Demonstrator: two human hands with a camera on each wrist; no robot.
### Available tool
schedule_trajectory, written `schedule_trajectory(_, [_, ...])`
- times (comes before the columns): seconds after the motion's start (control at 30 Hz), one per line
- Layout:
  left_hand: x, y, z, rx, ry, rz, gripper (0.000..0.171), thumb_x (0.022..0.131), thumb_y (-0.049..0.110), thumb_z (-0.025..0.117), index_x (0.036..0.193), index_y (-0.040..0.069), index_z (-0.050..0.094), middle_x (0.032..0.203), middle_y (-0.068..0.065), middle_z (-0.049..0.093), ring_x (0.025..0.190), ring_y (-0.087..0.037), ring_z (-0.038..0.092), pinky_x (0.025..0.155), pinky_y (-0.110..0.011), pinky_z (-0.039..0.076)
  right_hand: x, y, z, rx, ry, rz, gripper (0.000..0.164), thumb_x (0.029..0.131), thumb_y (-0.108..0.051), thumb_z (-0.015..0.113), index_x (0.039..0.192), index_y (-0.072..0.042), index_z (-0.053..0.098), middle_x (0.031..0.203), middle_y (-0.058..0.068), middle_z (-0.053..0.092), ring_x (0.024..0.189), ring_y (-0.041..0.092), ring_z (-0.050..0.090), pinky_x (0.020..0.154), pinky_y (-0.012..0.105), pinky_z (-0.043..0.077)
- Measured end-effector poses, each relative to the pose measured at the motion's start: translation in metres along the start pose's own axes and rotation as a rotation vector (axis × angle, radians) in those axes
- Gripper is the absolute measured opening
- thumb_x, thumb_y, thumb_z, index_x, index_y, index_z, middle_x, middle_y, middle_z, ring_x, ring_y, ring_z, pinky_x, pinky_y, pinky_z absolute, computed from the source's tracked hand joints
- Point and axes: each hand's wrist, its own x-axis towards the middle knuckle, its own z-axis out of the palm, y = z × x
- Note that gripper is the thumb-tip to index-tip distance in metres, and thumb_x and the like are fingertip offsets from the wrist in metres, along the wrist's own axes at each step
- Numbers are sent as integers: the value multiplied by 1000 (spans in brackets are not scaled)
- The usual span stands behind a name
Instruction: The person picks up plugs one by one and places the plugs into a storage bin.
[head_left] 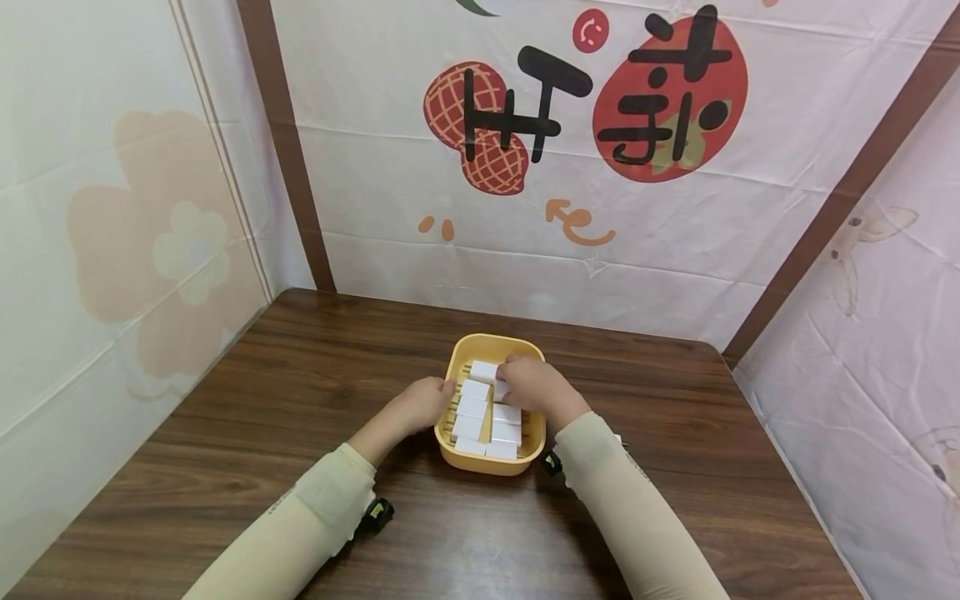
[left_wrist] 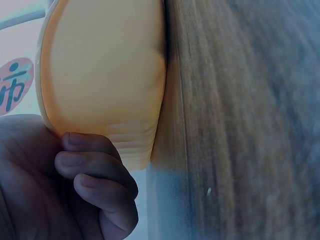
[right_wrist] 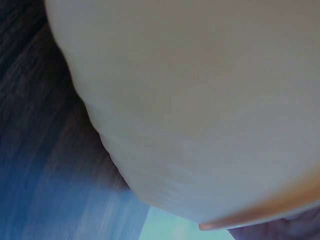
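A yellow plastic basin (head_left: pixel 491 467) stands on the table, holding several white blocks (head_left: pixel 471 408) with thin metal prongs, like plugs, in two rough columns. My left hand (head_left: pixel 425 402) grips the basin's left rim; its curled fingers (left_wrist: pixel 95 160) lie against the outer wall in the left wrist view. Reaching over the right rim, my right hand (head_left: pixel 542 386) pinches a white plug (head_left: pixel 501 388) in the right column, partly covering it. In the right wrist view the basin's wall (right_wrist: pixel 175 110) fills most of the picture, and only a sliver of the hand (right_wrist: pixel 295 227) shows.
The brown wooden table (head_left: pixel 300 367) extends around the basin. Behind it hangs a white printed cloth (head_left: pixel 375 208), with similar cloths at the sides. A small white object (head_left: pixel 619 439) peeks out beside the right sleeve (head_left: pixel 622 500). Black straps sit at both wrists.
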Motion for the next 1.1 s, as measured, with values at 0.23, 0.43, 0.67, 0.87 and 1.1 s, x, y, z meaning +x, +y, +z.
schedule_trajectory(0.23, [1,-1,0,-7,3,17,52,112,37,30,90,5,63,68,-10,57,53,-20,53,49,-31,45,1,2,4,24,-1,16,18,96,-21,74,112,-15,72,98,-2,60,79,12,54,72,30,48])
schedule_trajectory(0.43, [0,-2,0,-10,6,26,51,112,36,30,89,5,62,67,-10,56,53,-20,53,48,-31,45,0,1,2,40,-11,19,19,96,-21,73,114,-14,72,99,-1,60,80,13,54,73,30,49])
schedule_trajectory(0.67, [0,-1,-1,-15,0,21,51,112,36,30,88,5,62,66,-9,55,51,-20,52,48,-31,44,0,1,1,55,-20,20,22,96,-21,74,117,-14,72,101,-1,62,81,12,54,75,29,49])
schedule_trajectory(0.87, [0,-1,-1,-18,-6,20,51,113,37,30,83,7,60,63,-7,54,50,-19,50,47,-30,43,0,1,0,64,-23,15,22,96,-21,74,117,-14,72,100,-2,62,81,12,54,75,29,49])
schedule_trajectory(1.1, [1,0,-1,-9,0,13,51,113,37,30,85,7,60,65,-9,55,51,-20,51,47,-30,44,1,1,0,68,-32,20,23,97,-21,73,118,-14,72,102,-1,63,83,12,54,77,30,49])
